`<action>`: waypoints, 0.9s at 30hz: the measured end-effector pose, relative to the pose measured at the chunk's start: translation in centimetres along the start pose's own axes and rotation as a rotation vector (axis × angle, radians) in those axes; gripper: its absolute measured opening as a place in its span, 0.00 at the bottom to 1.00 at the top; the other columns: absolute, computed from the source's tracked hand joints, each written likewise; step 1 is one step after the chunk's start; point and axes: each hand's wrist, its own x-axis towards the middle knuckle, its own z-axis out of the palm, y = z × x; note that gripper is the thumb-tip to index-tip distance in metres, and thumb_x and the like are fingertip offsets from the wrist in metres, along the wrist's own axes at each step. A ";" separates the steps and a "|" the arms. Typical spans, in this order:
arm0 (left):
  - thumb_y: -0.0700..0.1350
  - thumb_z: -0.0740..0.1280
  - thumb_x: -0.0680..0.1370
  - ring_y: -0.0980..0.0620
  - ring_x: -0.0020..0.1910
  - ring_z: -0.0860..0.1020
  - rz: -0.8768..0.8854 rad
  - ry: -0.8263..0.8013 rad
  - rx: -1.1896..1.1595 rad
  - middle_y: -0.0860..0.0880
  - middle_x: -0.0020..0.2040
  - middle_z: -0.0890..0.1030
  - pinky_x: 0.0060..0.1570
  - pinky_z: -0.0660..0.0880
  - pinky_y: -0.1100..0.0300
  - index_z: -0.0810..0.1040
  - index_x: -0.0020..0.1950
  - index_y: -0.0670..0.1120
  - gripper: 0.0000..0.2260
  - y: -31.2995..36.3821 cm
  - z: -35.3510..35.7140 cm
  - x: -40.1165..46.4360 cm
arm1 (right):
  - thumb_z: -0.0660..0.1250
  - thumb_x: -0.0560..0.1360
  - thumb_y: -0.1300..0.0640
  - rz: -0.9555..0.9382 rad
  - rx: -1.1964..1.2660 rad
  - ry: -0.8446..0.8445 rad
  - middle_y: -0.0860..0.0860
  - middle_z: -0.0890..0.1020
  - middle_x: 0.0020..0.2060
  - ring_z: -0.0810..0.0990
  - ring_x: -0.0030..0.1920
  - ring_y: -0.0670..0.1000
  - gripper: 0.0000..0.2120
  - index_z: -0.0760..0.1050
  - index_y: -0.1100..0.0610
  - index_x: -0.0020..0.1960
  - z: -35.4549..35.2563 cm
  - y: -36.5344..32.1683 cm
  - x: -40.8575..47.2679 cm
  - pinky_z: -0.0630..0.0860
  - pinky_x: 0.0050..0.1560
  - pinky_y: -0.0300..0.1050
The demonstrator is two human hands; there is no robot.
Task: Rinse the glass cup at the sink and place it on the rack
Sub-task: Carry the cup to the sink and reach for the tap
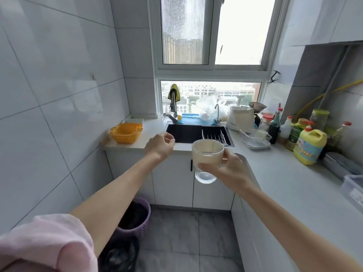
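A clear glass cup [206, 160] is held upright in the air in front of the counter, gripped by my right hand [229, 169] around its side. My left hand [160, 146] floats to the left of it, empty, with its fingers loosely curled, just before the counter edge. Beyond both lies the dark sink [183, 133] under the window. A metal dish rack [215, 135] fills the sink's right part. The tall faucet [173, 107] stands at the sink's back left with a yellow cloth draped over it.
An orange basket [125, 132] sits left of the sink. Right of the sink are a clear tray [255, 141], a white bag, sauce bottles and a yellow jug [309, 146]. A purple bin [133, 218] stands on the floor below left.
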 end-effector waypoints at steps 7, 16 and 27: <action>0.50 0.63 0.74 0.52 0.47 0.77 -0.004 -0.085 -0.047 0.53 0.53 0.81 0.49 0.75 0.56 0.75 0.55 0.52 0.10 -3.0 6.0 13.3 | 0.83 0.60 0.42 0.098 0.054 0.015 0.49 0.85 0.51 0.82 0.53 0.50 0.35 0.78 0.55 0.61 5.3 5.5 14.7 0.78 0.46 0.40; 0.46 0.64 0.76 0.49 0.58 0.76 -0.055 -0.237 -0.002 0.50 0.61 0.78 0.53 0.71 0.58 0.74 0.61 0.50 0.14 -8.3 15.0 31.0 | 0.83 0.61 0.44 0.112 0.006 -0.075 0.46 0.84 0.50 0.82 0.52 0.48 0.31 0.78 0.52 0.60 10.2 13.8 35.1 0.79 0.53 0.45; 0.46 0.64 0.75 0.49 0.57 0.77 -0.184 -0.285 -0.083 0.51 0.58 0.80 0.59 0.72 0.54 0.76 0.58 0.50 0.12 -15.8 24.9 49.5 | 0.80 0.60 0.38 0.171 -0.093 -0.193 0.43 0.81 0.50 0.80 0.52 0.48 0.32 0.74 0.48 0.58 21.5 20.6 56.0 0.79 0.52 0.49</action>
